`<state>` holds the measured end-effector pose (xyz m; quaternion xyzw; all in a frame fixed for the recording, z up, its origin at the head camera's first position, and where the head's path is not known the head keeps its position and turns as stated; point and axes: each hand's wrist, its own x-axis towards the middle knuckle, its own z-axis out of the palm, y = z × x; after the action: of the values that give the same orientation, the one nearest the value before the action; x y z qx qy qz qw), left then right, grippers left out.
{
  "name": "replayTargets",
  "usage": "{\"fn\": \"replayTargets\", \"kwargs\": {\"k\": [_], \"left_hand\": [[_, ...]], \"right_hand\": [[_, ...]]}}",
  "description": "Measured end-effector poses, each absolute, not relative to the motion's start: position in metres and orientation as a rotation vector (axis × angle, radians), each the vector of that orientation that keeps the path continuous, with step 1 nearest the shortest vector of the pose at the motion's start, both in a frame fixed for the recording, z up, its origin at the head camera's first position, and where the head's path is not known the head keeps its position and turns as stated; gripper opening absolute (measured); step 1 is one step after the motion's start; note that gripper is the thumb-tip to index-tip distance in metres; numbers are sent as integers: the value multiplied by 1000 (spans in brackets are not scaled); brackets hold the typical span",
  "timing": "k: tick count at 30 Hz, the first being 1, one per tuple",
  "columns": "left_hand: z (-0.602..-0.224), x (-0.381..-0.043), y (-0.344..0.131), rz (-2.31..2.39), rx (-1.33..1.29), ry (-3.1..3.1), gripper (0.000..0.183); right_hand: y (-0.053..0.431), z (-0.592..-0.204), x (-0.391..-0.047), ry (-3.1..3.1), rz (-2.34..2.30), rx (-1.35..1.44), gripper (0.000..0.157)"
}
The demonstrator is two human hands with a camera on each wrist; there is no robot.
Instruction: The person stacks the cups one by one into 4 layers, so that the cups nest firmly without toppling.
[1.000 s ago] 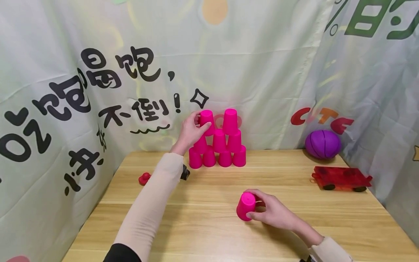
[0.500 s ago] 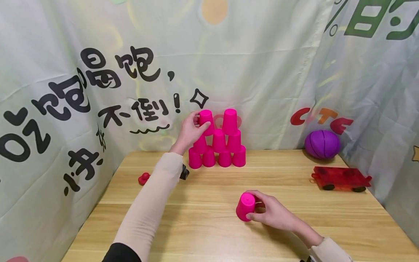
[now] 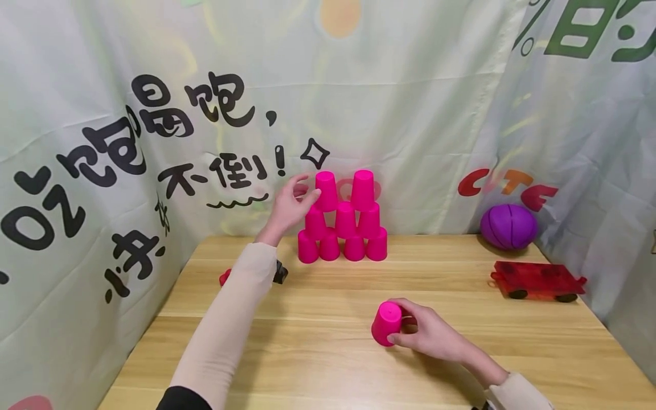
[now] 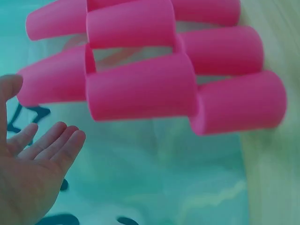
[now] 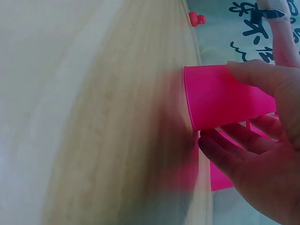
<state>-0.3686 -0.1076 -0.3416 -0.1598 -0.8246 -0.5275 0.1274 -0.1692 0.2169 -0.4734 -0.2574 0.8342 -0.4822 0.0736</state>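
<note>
Pink cups stand upside down in a three-level stack at the back of the table. Its top level has a left cup [image 3: 326, 192] and a right cup [image 3: 363, 191]; a middle-level cup [image 3: 345, 220] and a bottom-level cup [image 3: 353, 246] show beneath. My left hand [image 3: 290, 208] is beside the top left cup, fingers spread and apart from its side; in the left wrist view the thumb [image 4: 11, 85] overlaps that cup's closed end. Nearer the front, my right hand [image 3: 433, 335] grips another upside-down pink cup [image 3: 386, 326] between thumb and fingers, its rim close to the tabletop.
A purple ball [image 3: 509, 226] sits at the back right, with a red toy car [image 3: 538, 280] in front of it. A small red object [image 3: 224, 277] is partly hidden behind the left sleeve. A printed cloth [image 3: 410, 114] hangs right behind the stack.
My left hand has let go of the top left cup and drawn slightly to the left; the cup stays on the stack. My right hand keeps holding its cup in the same place.
</note>
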Motion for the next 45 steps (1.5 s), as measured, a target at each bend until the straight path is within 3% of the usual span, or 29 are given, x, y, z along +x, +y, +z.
{"fn": "replayTargets", "kwargs": {"k": [9,17,30,45], "left_hand": [[-394,-363,-139,-1505,-376,-2436,43],[-439,-357,-144,-1511,-302,-2517,40],[-456,-350,-143,-1502,-272,-2530,41],[-459,-349,-139,-1490,-270,-2516,39]], "right_hand": [[219,-464,-176,2625,-1392,-765,60],[218,-440,-185,2716,-1386,-723,61],[212,-401,-206,2802,-1422,-771,63],[191,-309,-254,2779,-1589,-667,64]]}}
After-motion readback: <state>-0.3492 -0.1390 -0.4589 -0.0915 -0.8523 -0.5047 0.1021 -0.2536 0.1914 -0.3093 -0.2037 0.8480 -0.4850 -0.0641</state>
